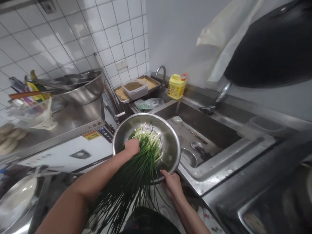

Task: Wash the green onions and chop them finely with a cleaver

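A round steel bowl is held tilted in front of me, beside the steel sink. A long bunch of green chives lies in it, white ends in the bowl, green tips hanging down over the near rim. My left hand is closed on the bunch near its white ends. My right hand grips the bowl's near rim from below.
The sink holds a ladle and a drain strainer. A yellow detergent jug stands behind it, beside a faucet and trays of brown stuff. A big steel basin sits on the left counter. A black wok hangs upper right.
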`<state>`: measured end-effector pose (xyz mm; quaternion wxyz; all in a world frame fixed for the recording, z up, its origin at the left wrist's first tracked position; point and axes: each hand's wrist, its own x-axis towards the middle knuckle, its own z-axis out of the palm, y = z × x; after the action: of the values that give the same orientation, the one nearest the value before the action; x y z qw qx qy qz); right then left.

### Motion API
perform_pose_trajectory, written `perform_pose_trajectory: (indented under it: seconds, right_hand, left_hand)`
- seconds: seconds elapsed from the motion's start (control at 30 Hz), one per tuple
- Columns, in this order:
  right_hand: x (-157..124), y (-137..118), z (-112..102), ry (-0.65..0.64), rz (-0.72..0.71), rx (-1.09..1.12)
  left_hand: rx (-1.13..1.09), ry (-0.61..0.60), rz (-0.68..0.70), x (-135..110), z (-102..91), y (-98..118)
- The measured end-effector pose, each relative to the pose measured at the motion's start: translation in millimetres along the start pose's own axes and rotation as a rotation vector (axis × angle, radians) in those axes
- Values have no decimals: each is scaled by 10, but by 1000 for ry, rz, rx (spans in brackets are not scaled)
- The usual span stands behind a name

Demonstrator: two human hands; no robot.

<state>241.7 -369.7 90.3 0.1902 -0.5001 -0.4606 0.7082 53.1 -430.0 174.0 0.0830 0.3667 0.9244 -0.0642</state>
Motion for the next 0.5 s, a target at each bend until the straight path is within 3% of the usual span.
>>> perform_pose_trajectory:
  seconds: [0.17, 0.3, 0.43, 0.5]
  right_hand:
    - [-248, 138, -320, -42, 42, 47]
    - [-372, 235, -484, -99, 51, 108]
    - [-452, 319, -588, -72, 64, 104]
    - [-473, 354, -627, -79, 67, 112]
  left_hand:
    - [-8, 37, 6, -384, 141, 226]
    - [-37, 35, -32, -581, 134, 274]
    - [-183, 110, -146, -607, -123, 341]
    - [-281, 184, -117, -581, -335, 501]
